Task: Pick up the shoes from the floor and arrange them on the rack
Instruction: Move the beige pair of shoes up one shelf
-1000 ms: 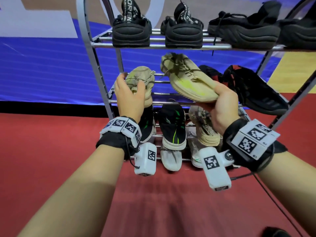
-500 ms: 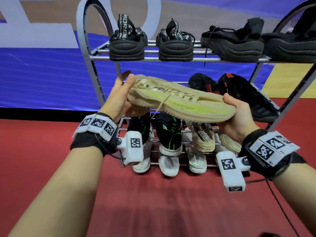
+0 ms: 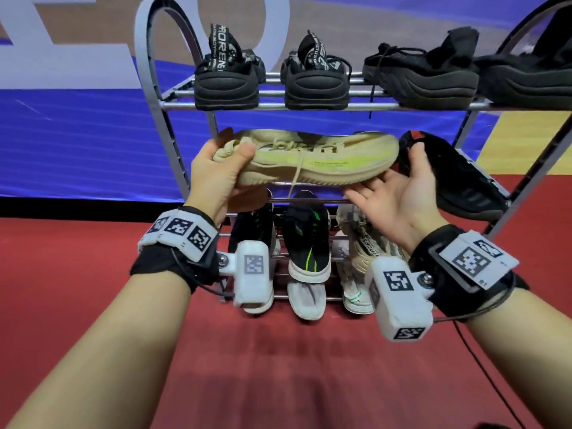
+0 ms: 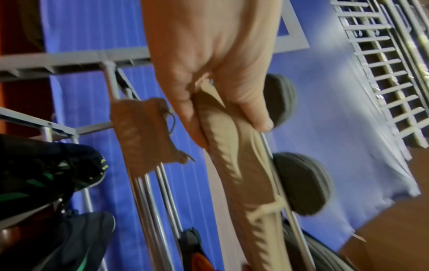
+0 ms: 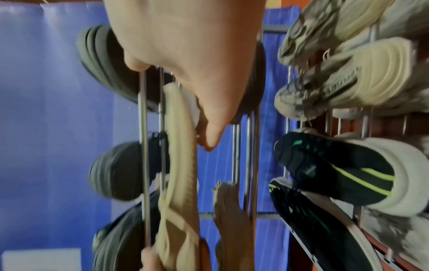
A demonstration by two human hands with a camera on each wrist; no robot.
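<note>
A beige shoe with a yellow-green side is level in front of the middle shelf of the grey metal rack. My left hand grips one end of it, thumb on top. My right hand lies palm up with straight fingers under the other end, touching the sole. The left wrist view shows the left hand pinching the shoe. A second beige shoe rests on the shelf bars behind it. In the right wrist view the right hand touches the held shoe beside that second shoe.
Several black shoes line the top shelf. A black and red shoe leans on the right of the middle shelf. Black-green sneakers and pale grey ones fill the lower shelves. Red floor lies below, with a blue banner behind.
My left hand left one beige shoe on the middle shelf and took an end of the other. My right hand loosened its grip and now lies flat under it. The shoe turned level.
</note>
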